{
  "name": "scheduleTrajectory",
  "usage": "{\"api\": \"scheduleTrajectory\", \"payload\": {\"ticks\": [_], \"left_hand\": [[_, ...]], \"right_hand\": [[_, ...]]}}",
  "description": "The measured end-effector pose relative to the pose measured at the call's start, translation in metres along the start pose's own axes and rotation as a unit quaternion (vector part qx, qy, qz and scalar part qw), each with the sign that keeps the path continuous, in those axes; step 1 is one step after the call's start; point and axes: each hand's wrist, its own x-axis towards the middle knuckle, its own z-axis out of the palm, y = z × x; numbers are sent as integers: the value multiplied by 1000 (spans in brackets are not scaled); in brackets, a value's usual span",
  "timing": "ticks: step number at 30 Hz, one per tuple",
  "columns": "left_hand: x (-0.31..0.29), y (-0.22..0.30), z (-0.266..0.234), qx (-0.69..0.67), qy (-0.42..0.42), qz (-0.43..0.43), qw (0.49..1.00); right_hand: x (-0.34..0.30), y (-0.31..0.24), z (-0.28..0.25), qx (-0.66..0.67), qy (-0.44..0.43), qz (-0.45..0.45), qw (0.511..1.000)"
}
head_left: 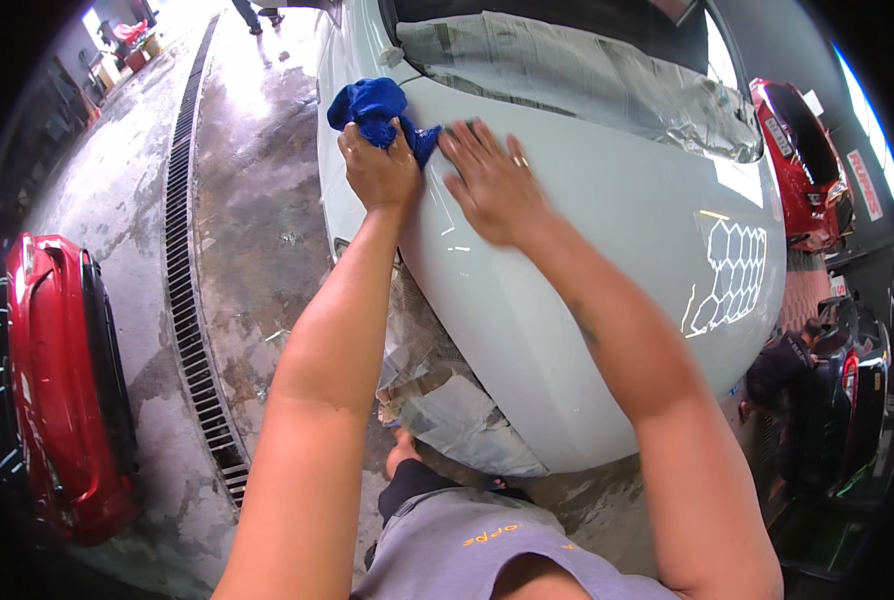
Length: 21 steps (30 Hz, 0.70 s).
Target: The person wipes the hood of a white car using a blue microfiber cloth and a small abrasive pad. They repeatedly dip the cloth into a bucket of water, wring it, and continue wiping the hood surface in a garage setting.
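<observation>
A white car's hood (587,220) fills the middle. My left hand (382,170) grips a bunched blue cloth (372,105) near the hood's left edge, below the windscreen corner. Part of the cloth hangs out to the right and touches the paint. Just right of it, my right hand (497,185) lies flat on the hood with its fingers stretched out, slightly blurred. A ring shows on one finger. Something dark shows at the fingertips; I cannot make out what it is.
Masking sheet (567,65) covers the lower windscreen, and more masking (457,420) covers the car's front corner. A floor drain grate (182,200) runs on the left beside a red bumper (62,380). At right, a person (782,370) crouches by a dark car; a red car (797,160) stands behind.
</observation>
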Motion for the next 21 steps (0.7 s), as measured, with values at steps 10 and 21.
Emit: {"api": "scheduleTrajectory", "payload": {"ticks": [10, 21], "left_hand": [[-35, 46, -40, 112, -139, 166, 970], [-357, 174, -110, 38, -363, 375, 852]], "right_hand": [[-245, -34, -29, 41, -68, -2, 997], [-598, 29, -42, 204, 97, 301, 926]]}}
